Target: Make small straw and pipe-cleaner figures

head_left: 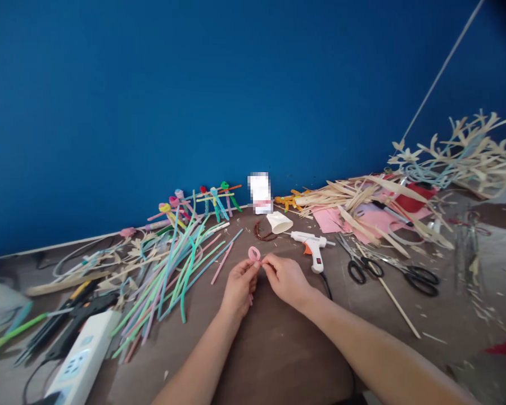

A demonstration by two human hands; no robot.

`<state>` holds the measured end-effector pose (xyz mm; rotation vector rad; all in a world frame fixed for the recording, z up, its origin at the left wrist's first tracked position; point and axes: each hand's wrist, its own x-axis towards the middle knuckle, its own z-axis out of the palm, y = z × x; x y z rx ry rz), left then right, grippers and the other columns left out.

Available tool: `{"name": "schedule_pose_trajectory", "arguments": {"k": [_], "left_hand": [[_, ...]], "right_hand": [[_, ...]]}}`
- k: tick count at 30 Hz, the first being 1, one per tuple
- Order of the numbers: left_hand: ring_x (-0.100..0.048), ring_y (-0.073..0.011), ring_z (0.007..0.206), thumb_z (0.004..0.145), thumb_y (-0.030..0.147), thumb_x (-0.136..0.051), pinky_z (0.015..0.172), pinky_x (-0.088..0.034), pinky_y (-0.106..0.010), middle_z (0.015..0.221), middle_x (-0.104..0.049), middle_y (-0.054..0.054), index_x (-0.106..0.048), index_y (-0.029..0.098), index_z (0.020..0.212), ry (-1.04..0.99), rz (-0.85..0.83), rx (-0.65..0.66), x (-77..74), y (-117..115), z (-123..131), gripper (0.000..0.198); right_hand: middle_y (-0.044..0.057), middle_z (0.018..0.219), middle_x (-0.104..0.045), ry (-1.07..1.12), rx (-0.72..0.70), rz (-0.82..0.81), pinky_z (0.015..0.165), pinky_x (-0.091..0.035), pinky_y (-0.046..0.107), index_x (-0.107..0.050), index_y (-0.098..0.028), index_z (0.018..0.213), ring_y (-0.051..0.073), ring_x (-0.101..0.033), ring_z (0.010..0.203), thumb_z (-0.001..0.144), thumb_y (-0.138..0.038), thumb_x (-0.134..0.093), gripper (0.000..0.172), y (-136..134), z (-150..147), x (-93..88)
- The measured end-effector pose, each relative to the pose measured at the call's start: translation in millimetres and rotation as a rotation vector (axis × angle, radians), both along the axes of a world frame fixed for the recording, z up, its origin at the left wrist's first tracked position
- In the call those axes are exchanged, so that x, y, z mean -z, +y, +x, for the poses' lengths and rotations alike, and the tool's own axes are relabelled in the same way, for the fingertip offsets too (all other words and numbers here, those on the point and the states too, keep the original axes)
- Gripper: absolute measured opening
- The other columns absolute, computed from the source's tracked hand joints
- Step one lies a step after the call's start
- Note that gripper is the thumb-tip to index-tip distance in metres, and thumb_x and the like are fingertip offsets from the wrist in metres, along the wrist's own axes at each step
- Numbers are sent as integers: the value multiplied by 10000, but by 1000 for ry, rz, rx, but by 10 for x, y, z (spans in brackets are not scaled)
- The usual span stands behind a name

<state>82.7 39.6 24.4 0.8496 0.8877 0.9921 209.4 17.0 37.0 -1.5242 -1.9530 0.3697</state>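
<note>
Both bare hands close together above the brown bench, low and centred. Left hand (238,287) curled shut around the lower end of a pink pipe-cleaner loop (254,254), the loop standing just above its fingers (248,269). Right hand (287,278) pinched onto the loop's side between thumb and forefinger, remaining fingers loosely curled. Any crossing of the wire hidden behind the fingertips. Best handling: a short pinch right at the base of the loop, even pressure from both sides, for a round shape in the springy wire, free of kinks.

Bench (278,360) brown, littered with fine shavings. Just left of the hands, a loose fan of pastel pipe cleaners (177,275); beyond it, twisted pipe-cleaner figures (211,202) against a blue wall (152,112). Straight ahead, a white hot glue gun (314,247) with orange trigger, a white paper cup (279,222), a dark bead string (261,230). To the right, two pairs of black-handled scissors (360,270), a wooden skewer (398,306), heaped dried leaf strips (346,197) over pink paper (329,219). Far left, a white power strip (82,354).
</note>
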Motion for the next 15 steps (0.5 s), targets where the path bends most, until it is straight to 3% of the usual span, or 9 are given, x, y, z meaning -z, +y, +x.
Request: {"name": "schedule_pose_trajectory", "arguments": {"k": [8, 11, 13, 15], "left_hand": [[-170, -10, 318, 604, 328, -649, 325, -109, -148, 382, -251, 116, -552, 130, 720, 12, 68, -157, 18, -5, 6, 249], [-299, -33, 350, 624, 329, -630, 356, -229, -156, 406, -379, 81, -587, 130, 717, 172, 239, -283, 35, -19, -2, 223], [-449, -74, 476, 645, 316, -613, 471, -357, -184, 530, -528, 22, -614, 130, 722, 283, 397, -367, 34, -35, -23, 201], [-519, -123, 632, 665, 303, -595, 610, -403, -224, 679, -602, -26, -635, 136, 740, 381, 535, -414, 14, -55, -56, 187]], "right_hand": [[24, 684, -624, 25, -1, -13, 548, -314, 211, -549, -180, 799, 128, -558, 608, 847, -259, -374, 198, 32, -9, 13], [29, 722, -633, -6, -29, 2, 582, -334, 221, -565, -187, 827, 141, -573, 663, 857, -272, -358, 225, 42, 39, -8], [33, 773, -636, -12, -62, 9, 622, -354, 226, -575, -195, 863, 144, -577, 718, 863, -268, -346, 240, 52, 85, -25], [37, 809, -629, -12, -87, 16, 659, -372, 233, -581, -198, 890, 143, -572, 755, 863, -257, -344, 246, 63, 133, -43]]}}
